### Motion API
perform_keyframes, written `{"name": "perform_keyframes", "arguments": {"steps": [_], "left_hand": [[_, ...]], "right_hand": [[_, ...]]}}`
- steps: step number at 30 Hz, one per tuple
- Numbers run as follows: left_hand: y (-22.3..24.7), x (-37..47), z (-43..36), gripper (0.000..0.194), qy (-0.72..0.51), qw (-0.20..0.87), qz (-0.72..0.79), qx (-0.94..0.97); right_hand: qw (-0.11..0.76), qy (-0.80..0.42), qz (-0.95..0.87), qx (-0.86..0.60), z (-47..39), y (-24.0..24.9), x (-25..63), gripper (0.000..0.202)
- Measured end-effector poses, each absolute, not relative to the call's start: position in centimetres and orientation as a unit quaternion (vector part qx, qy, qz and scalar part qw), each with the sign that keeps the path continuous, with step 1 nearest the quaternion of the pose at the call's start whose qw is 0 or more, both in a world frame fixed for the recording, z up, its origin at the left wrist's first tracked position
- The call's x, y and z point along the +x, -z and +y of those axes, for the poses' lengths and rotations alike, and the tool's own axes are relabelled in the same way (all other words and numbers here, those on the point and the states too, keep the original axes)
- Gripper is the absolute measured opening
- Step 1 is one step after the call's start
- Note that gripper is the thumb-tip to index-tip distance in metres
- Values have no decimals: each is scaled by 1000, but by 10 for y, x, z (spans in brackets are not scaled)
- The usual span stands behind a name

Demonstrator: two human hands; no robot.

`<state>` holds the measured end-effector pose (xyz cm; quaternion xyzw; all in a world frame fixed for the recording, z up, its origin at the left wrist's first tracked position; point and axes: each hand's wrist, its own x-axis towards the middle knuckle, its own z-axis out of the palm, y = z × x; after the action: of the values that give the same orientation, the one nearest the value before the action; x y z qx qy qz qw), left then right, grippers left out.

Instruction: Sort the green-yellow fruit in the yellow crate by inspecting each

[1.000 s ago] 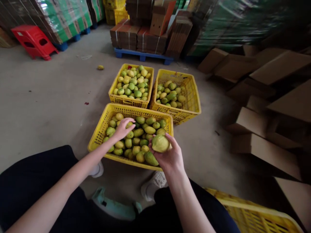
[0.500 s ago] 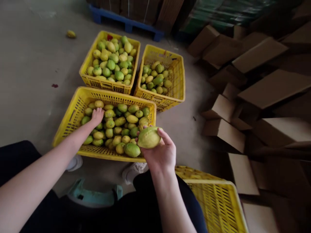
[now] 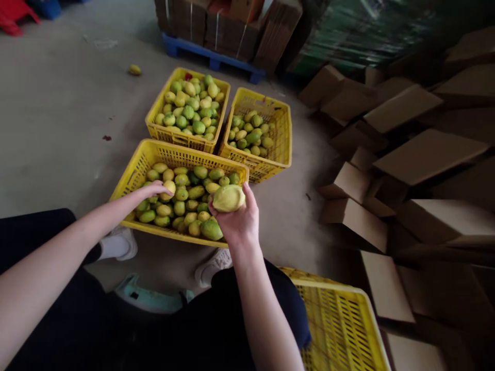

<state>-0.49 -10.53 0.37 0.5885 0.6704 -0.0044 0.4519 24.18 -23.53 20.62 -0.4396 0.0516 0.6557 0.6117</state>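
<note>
My left hand (image 3: 157,189) is over the near yellow crate (image 3: 127,180), its fingers closed on a small yellow fruit (image 3: 168,189). Under and around it lie many green and yellow fruits (image 3: 196,192). At the crate's right side my right hand (image 3: 242,216), palm up, holds a larger yellow-green fruit (image 3: 229,198) between thumb and fingers. A big green fruit (image 3: 211,230) rests in the crate's near right corner, below the right hand.
Behind stand a full yellow crate (image 3: 181,138) and a partly filled one (image 3: 284,135). Another yellow crate (image 3: 344,319) is at my right knee. Cardboard boxes (image 3: 429,154) pile up on the right. One fruit (image 3: 134,70) lies on the floor.
My left hand has closed on a small yellow fruit and lifted it a little. The right hand still holds the larger fruit. The camera view has shifted.
</note>
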Motion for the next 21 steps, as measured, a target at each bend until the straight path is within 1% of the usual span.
{"name": "perform_keyframes", "arguments": {"steps": [2, 4, 6, 7, 10, 12, 14, 17, 19, 21], "left_hand": [[-41, -5, -103, 39, -66, 562, 623, 540], [-87, -4, -101, 56, -126, 632, 571, 509], [-135, 0, -105, 74, -177, 641, 527, 530], [-156, 3, -110, 81, -212, 630, 503, 552], [-198, 12, -133, 94, -310, 556, 436, 636], [-205, 18, -150, 93, -352, 522, 393, 671], [-199, 24, -165, 86, -387, 507, 361, 681], [-183, 30, -179, 79, -438, 500, 348, 661], [-178, 31, -183, 77, -446, 497, 346, 659], [-179, 29, -184, 73, -436, 481, 333, 684]], "right_hand": [[599, -679, 32, -423, -237, -212, 233, 29], [578, -701, 1, -418, -240, -213, 225, 28], [568, -702, -39, -428, -242, -213, 219, 27], [577, -688, -59, -436, -243, -212, 216, 28], [648, -600, -129, -451, -246, -213, 208, 30], [687, -523, -195, -464, -249, -216, 205, 30], [691, -451, -273, -494, -251, -220, 204, 29], [670, -355, -388, -524, -252, -225, 207, 33], [651, -315, -455, -519, -250, -226, 209, 38], [628, -291, -513, -508, -247, -223, 209, 39]]}}
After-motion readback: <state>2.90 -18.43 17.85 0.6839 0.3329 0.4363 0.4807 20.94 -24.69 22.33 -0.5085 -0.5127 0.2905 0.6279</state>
